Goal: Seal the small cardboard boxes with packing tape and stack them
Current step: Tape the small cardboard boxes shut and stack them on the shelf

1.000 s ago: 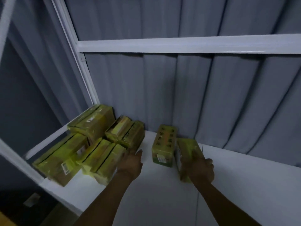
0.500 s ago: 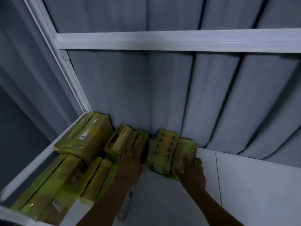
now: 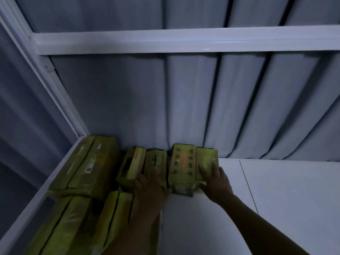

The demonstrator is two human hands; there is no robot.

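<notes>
The right hand (image 3: 216, 181) is lying with straight, spread fingers on the small cardboard box wrapped in yellow tape (image 3: 205, 159) directly under its fingertips. It is holding nothing; it is only pressing. I judge that it is pushing this box sideways against the yellow-taped box with printed characters (image 3: 181, 168), which is standing just to the left of the hand and touching the first box, so that the row closes without a gap.

The left hand (image 3: 150, 190) is also holding nothing. Its fingers are reaching flat onto the front of a third small yellow-taped box (image 3: 156, 161), and its thumb is pointing toward the printed box. Probably it is bracing the row from the other side while the right hand is pushing. The light is dim, so the fingertips are not sharp.

Left of the left hand, a small box with a dark opening in its face (image 3: 131, 166) is leaning a little, and beyond it a large yellow-taped carton (image 3: 86, 162) is lying on another carton. Below the left wrist more narrow yellow-taped boxes (image 3: 114, 214) are standing on edge.

All are sitting on a white shelf board (image 3: 276, 199), against a grey folded curtain (image 3: 184, 98) beyond both hands. The sealing seems finished here; the arranging is in progress. No tape roll is visible.
</notes>
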